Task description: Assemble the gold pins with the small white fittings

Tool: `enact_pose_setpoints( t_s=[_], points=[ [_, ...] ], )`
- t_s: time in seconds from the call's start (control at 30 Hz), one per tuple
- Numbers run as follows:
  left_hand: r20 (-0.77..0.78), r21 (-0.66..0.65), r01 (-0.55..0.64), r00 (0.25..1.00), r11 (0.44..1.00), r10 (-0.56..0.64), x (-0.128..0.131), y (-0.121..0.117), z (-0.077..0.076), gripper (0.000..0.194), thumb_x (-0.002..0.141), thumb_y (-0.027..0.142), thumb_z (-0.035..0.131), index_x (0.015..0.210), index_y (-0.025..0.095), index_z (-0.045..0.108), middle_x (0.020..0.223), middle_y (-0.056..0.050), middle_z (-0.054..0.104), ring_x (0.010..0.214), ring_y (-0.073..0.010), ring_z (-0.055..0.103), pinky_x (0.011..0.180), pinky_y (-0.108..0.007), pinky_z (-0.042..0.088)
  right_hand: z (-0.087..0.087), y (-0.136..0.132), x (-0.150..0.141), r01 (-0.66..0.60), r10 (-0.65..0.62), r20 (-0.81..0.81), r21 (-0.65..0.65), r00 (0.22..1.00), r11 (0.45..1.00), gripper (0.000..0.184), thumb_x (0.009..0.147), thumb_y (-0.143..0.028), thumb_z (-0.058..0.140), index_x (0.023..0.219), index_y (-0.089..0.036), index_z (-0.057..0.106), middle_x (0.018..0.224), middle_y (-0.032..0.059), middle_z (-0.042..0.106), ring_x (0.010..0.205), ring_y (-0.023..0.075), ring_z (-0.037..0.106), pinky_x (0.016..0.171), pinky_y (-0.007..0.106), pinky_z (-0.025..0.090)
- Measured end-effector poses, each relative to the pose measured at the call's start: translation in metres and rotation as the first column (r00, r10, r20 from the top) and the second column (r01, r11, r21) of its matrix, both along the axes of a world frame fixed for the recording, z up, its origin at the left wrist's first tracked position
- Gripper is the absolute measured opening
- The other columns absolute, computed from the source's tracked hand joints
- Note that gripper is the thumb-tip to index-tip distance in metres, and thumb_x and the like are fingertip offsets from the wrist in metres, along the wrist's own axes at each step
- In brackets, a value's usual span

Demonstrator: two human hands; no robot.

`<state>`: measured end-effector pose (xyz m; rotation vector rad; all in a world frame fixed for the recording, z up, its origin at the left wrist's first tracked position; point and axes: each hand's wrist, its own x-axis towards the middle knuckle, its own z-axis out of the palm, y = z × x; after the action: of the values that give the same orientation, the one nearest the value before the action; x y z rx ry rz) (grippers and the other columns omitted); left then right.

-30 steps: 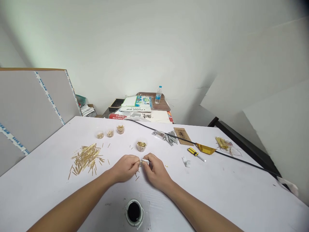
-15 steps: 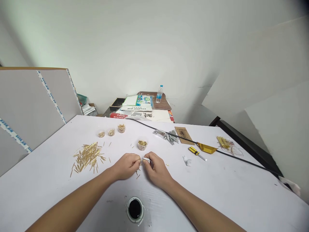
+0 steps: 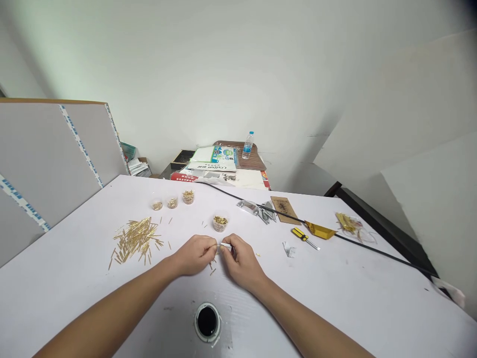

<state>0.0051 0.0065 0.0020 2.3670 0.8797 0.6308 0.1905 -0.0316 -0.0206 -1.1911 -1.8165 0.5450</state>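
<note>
My left hand (image 3: 197,254) is closed in a pinch on a thin, pin-like piece, mostly hidden by the fingers. Fingertip to fingertip with it, my right hand (image 3: 240,258) is closed on a small white strip (image 3: 226,244); whether the thin piece runs into the strip I cannot tell. Several loose brass pins (image 3: 212,272) lie under the hands. Just beyond them stands a clear cup of brass pieces (image 3: 220,223). A large heap of brass pins (image 3: 136,239) spreads on the white table to the left.
Nearest me is a round container of black stuff (image 3: 207,321). Three small cups, one a brass-filled cup (image 3: 188,197), stand at the back left. A yellow-black screwdriver (image 3: 305,238), a crumpled white scrap (image 3: 289,249), a brown card (image 3: 285,210) and a black cable (image 3: 372,246) lie rightward.
Both hands keep the same pinch in almost the same place. The whole view has shifted very slightly.
</note>
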Motion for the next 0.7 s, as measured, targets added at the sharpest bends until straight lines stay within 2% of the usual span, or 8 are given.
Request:
enact_pose_setpoints(
  t_s=[0.2, 0.37, 0.47, 0.7],
  points=[
    [0.007, -0.049, 0.019, 1.0, 0.999, -0.018, 0.0, 0.0, 0.004, 0.027, 0.089, 0.018, 0.04, 0.063, 0.019, 0.031, 0.06, 0.004, 0.038, 0.059, -0.012, 0.037, 0.06, -0.028, 0.03, 0.004, -0.004, 0.001, -0.052, 0.048, 0.035, 0.103, 0.998, 0.993, 0.013, 0.096, -0.019, 0.046, 0.088, -0.021, 0.056, 0.082, 0.0051, 0.061, 0.073, 0.0185, 0.056, 0.067, 0.032, 0.045],
    [-0.005, -0.108, 0.029, 1.0, 0.994, -0.03, -0.001, -0.001, 0.011, 0.028, 0.088, 0.02, 0.041, 0.062, 0.019, 0.03, 0.059, 0.004, 0.037, 0.059, -0.012, 0.037, 0.06, -0.028, 0.03, 0.005, -0.004, 0.005, -0.139, 0.121, 0.091, 0.229, 0.988, 0.964, 0.013, 0.094, -0.015, 0.045, 0.096, -0.021, 0.056, 0.087, 0.0078, 0.062, 0.081, 0.0212, 0.059, 0.072, 0.034, 0.048],
    [0.0, -0.13, 0.032, 0.999, 0.991, -0.033, -0.001, -0.002, 0.013, 0.029, 0.088, 0.022, 0.041, 0.062, 0.019, 0.03, 0.06, 0.004, 0.038, 0.06, -0.0117, 0.037, 0.06, -0.027, 0.03, 0.007, -0.004, 0.006, -0.155, 0.139, 0.088, 0.206, 0.986, 0.966, 0.013, 0.094, -0.015, 0.045, 0.096, -0.022, 0.056, 0.086, 0.0073, 0.062, 0.08, 0.021, 0.059, 0.071, 0.033, 0.047],
    [0.115, -0.246, 0.03, 0.993, 0.969, -0.002, 0.0, -0.001, 0.006, 0.035, 0.094, 0.035, 0.04, 0.063, 0.019, 0.031, 0.061, 0.004, 0.035, 0.059, -0.0105, 0.033, 0.058, -0.025, 0.029, 0.006, -0.002, 0.004, -0.075, 0.079, -0.049, 0.079, 0.996, 0.994, 0.01, 0.095, -0.021, 0.048, 0.089, -0.022, 0.056, 0.083, 0.0044, 0.062, 0.072, 0.0184, 0.056, 0.066, 0.031, 0.044]
  ],
)
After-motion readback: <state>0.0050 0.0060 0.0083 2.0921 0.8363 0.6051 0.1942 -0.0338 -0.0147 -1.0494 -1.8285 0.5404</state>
